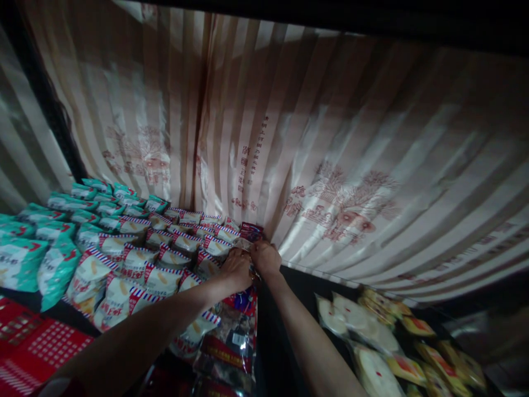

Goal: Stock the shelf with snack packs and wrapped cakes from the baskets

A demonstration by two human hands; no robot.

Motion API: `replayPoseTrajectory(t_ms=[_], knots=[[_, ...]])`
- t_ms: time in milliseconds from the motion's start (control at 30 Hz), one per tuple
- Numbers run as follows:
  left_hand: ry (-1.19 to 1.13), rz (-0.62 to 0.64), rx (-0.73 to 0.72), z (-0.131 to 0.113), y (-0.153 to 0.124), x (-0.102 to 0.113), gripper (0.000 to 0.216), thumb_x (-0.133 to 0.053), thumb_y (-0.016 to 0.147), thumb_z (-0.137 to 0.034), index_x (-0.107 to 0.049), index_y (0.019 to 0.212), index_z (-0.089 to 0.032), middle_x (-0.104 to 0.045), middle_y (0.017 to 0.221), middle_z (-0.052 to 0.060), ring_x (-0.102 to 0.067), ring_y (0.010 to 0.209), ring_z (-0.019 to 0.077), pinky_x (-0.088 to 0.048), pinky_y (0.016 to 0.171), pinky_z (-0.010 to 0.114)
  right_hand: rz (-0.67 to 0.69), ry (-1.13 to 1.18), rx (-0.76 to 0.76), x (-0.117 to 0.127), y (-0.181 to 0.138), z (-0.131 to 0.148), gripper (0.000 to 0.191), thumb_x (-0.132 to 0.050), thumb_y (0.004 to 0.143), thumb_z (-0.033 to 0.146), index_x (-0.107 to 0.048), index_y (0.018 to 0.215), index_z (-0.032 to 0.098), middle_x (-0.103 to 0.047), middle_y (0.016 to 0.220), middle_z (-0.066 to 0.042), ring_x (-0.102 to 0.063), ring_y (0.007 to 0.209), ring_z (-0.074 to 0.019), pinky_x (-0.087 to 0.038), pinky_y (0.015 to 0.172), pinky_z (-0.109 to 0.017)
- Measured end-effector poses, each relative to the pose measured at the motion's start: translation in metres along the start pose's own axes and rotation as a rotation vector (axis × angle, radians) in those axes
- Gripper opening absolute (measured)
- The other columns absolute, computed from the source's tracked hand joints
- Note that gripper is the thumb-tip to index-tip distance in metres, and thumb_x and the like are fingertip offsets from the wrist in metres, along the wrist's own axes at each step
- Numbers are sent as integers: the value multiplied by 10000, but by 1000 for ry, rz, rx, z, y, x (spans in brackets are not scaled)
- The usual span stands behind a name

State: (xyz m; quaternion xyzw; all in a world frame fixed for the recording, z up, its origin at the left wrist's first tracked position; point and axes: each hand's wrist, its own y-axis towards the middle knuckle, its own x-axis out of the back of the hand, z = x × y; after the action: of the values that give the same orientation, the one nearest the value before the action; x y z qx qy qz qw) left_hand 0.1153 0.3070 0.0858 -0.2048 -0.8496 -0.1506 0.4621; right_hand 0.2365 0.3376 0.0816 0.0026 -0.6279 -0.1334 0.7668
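Observation:
Both my arms reach away from me over a shelf of snack bags. My left hand (238,270) has its fingers bent down among the packets at the right end of the white bags. Close beside it, my right hand (265,256) is closed, with its fingers curled. What lies in the fingers of either hand is dim and mostly hidden. Just behind them a dark red packet (252,229) stands against the curtain. White snack bags with red and blue striped edges (155,278) stand in rows to the left. Nearer me, below my hands, is a dark red clear-fronted packet (227,344).
Teal snack bags (22,262) fill the far left. A red perforated basket (45,342) sits at the lower left. Flat packs of round white food (359,322) and yellow packets (440,358) lie at right. A striped curtain (343,154) hangs behind.

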Motion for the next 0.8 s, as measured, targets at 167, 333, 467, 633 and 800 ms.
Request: replayPoseTrajectory(t_ms=[167, 333, 467, 633, 800], knots=[[52, 15, -3, -5, 3, 4, 473, -529, 704, -241, -548, 1119, -15, -519, 1223, 200, -404, 1217, 295, -265, 1067, 353, 15, 11, 158, -7, 15, -3, 227, -455, 834, 198, -681, 842, 175, -690, 955, -81, -595, 981, -157, -360, 908, -217], [89, 30, -9, -6, 11, 2, 434, -494, 722, -191, -547, 1120, -26, -525, 1231, 186, -411, 1222, 260, -259, 1072, 340, 70, 29, 139, -21, 30, -12, 259, -432, 854, 240, -682, 815, 186, -708, 857, -68, -637, 787, -145, -411, 675, -203], [86, 7, -7, -2, 19, -4, 454, -417, 784, -175, -487, 1195, 5, -500, 1272, 206, -410, 1232, 268, -267, 1069, 370, 82, 48, 129, -29, 35, -18, 259, -426, 858, 249, -677, 836, 187, -711, 861, -65, -639, 774, -141, -402, 645, -200], [79, 7, -17, -2, 23, -7, 405, -396, 817, -217, -526, 1148, -22, -504, 1271, 202, -409, 1233, 275, -267, 1066, 407, 64, 70, 113, -36, 39, -22, 267, -418, 859, 238, -678, 883, 184, -704, 936, -71, -636, 834, -147, -418, 704, -207], [137, -1, -41, 0, 28, -13, 423, -359, 854, -247, -523, 1155, 2, -488, 1288, 223, -396, 1248, 283, -254, 1072, 412, 17, 93, 124, -41, 43, -26, 245, -440, 843, 219, -675, 901, 182, -685, 1012, -78, -615, 928, -153, -413, 793, -213]])
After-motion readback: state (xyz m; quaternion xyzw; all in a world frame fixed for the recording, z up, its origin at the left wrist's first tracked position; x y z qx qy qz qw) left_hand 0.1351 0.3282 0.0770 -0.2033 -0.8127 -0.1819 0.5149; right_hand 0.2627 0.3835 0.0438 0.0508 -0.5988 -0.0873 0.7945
